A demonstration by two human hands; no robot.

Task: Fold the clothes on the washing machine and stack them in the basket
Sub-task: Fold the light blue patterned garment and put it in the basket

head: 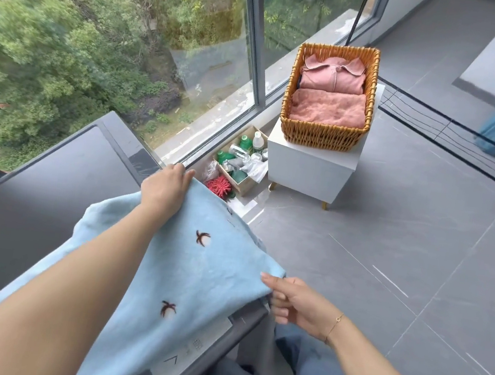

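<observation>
A wicker basket is sitting on a small white cabinet by the window, well apart from the washing machine, with grey floor lying between. Two folded pink garments are lying side by side in it: a collared top at the far end and a fuzzy piece at the near end. Beside the cabinet a cardboard box of bottles is standing against the window, with a red spiky thing just next to it. A light blue cloth with small dark embroidered motifs is lying across the machine's top and over its front edge. The left hand is reaching forward, gripping the cloth's far corner, fingers curled over it. The right hand is pinching the cloth's near right edge, with its other fingers curled below; a thin bracelet is circling its wrist.
</observation>
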